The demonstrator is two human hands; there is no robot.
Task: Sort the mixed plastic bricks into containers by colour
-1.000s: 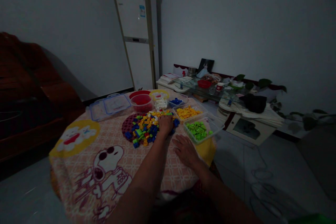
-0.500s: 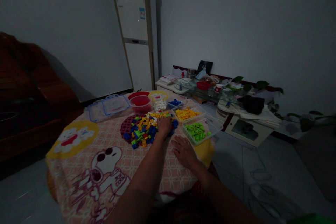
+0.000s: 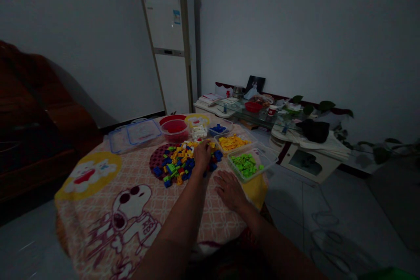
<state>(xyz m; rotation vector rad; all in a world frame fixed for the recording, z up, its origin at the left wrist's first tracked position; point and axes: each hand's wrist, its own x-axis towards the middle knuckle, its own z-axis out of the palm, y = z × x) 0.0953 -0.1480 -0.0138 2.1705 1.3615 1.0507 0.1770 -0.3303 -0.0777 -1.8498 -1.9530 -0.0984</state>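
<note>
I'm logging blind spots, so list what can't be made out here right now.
In the head view:
1. What, if anything, the left hand holds: hidden by the back of that hand.
2. Any part of the mixed block pile beneath it: covered by that hand.
3. The palm of the right hand: faces down, hidden by its back.
4. Cup markings: too small.
5. The green thing: cut off by the bottom edge.

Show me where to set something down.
Bare tablecloth lies left of the block pile, nearer than the blue-edged lids; more spreads below the pile, left of the left forearm. Crowded: from the tub through the block boxes to the right hand.
</note>
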